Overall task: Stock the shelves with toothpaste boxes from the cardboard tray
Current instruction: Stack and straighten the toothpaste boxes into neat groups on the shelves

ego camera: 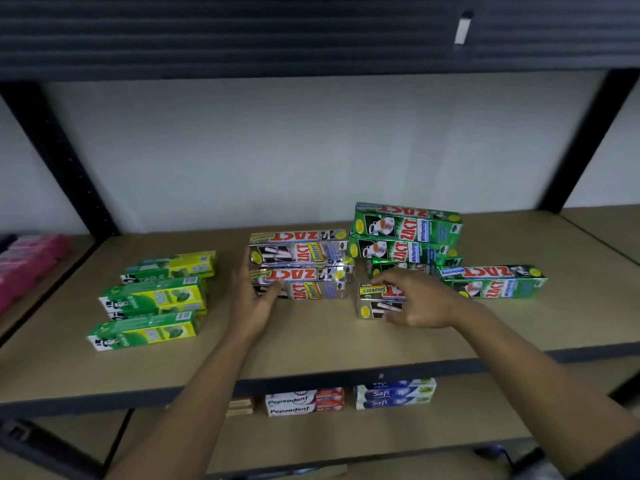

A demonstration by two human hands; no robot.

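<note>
Silver Smokers box (372,301): lies on its long side on the shelf (311,344), just right of the silver stack (299,268) and just in front of the green Whitening stack (405,237). The right grip (422,303) closes over it from above, fingers curled across the top face and thumb low on the front face. The left grip (254,299) rests with fingers nearly straight against the left end of the silver stack and holds nothing.

Handling (judged): a light, thin carton, stiff along its edges but easily dented on the broad faces. The foil finish is probably slick. It is best taken across the narrow width near mid-length.

Counts:
- Silver boxes: three, with two stacked and one in the right grip.
- Green Whitening boxes: four, with three stacked (the lowest partly hidden) and a lone green box (491,282) to the right.
- Darlie boxes (152,297): at least four, though overlap prevents a firm count.
- Lower level: two Pepsodent boxes (304,401) and two Safi boxes (394,394).
- Pink packs (31,261) at far left: too blurred to count.

The cardboard tray is not in view.
</note>
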